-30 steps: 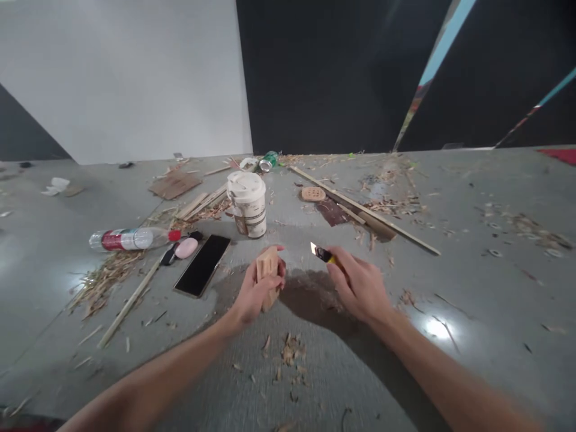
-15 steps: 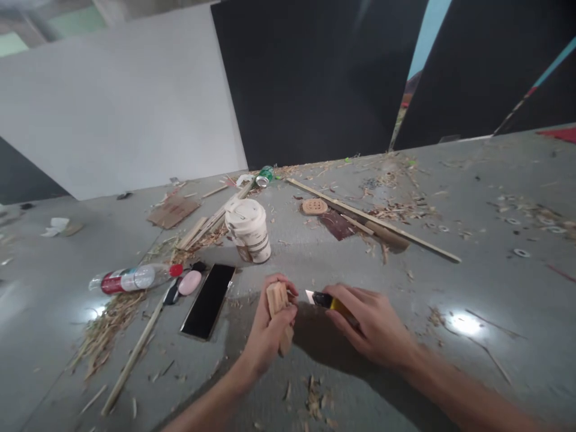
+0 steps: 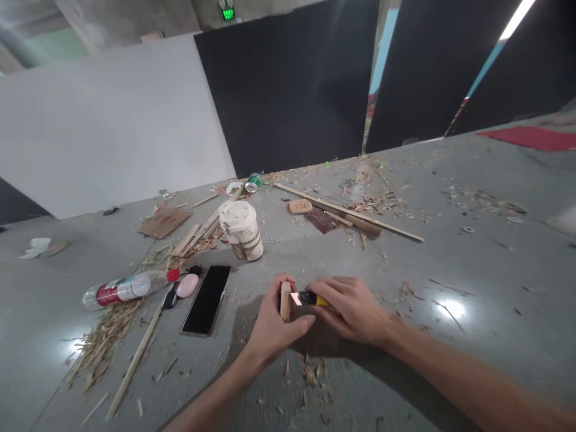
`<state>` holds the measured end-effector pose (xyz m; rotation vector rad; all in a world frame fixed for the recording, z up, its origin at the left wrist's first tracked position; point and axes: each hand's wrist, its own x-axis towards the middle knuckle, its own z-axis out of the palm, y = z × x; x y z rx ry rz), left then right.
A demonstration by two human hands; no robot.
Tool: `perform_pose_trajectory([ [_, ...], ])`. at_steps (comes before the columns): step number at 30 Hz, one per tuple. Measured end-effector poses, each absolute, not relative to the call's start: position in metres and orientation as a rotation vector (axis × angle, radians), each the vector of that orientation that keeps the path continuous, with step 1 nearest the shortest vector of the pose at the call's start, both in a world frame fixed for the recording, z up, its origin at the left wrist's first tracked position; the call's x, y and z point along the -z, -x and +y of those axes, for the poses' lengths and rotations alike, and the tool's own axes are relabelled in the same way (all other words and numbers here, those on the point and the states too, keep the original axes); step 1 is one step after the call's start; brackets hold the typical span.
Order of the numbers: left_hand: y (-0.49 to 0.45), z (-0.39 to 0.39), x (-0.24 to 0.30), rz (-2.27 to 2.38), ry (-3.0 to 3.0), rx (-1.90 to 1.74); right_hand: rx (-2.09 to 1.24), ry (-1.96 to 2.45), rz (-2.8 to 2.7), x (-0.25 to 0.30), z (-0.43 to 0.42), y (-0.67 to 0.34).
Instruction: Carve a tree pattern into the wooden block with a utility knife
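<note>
My left hand (image 3: 273, 327) is wrapped around a small pale wood block (image 3: 285, 300), holding it upright just above the grey floor. My right hand (image 3: 353, 309) grips a yellow and black utility knife (image 3: 309, 298). Its bright blade touches the right side of the block. Wood shavings (image 3: 310, 372) lie on the floor just below my hands.
A black phone (image 3: 207, 291), a pink oval object (image 3: 186, 285) and a plastic bottle (image 3: 126, 288) lie to the left. A lidded paper cup (image 3: 242, 230) stands behind the hands. Long wood strips (image 3: 351, 211), a green can (image 3: 252, 182), cardboard (image 3: 164, 222) and straw litter (image 3: 105, 336) are scattered around.
My right hand brought the knife leftward until the blade met the block. My left hand turned the block edge-on. The camera tilted upward, showing more of the wall.
</note>
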<state>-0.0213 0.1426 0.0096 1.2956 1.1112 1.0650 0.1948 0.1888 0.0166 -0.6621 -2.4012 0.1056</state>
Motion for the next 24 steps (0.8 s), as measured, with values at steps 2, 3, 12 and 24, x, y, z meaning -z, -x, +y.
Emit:
perform_pose_trajectory([
  [2, 0.0209, 0.1428, -0.0076, 1.081, -1.311, -1.073, -0.09, 0.627, -2.398, -0.0165, 0.1888, -0.1962],
  [3, 0.0205, 0.1427, -0.0071, 1.075, -1.318, -1.077, -0.076, 0.609, -2.406, -0.0166, 0.1885, -0.1969],
  [12, 0.02, 0.1377, -0.0079, 1.065, -1.448, -1.123, -0.014, 0.558, -2.474, -0.0166, 0.1858, -0.196],
  [24, 0.0195, 0.1379, -0.0064, 1.124, -1.603, -1.145, 0.066, 0.47, -2.444, -0.0174, 0.186, -0.2029],
])
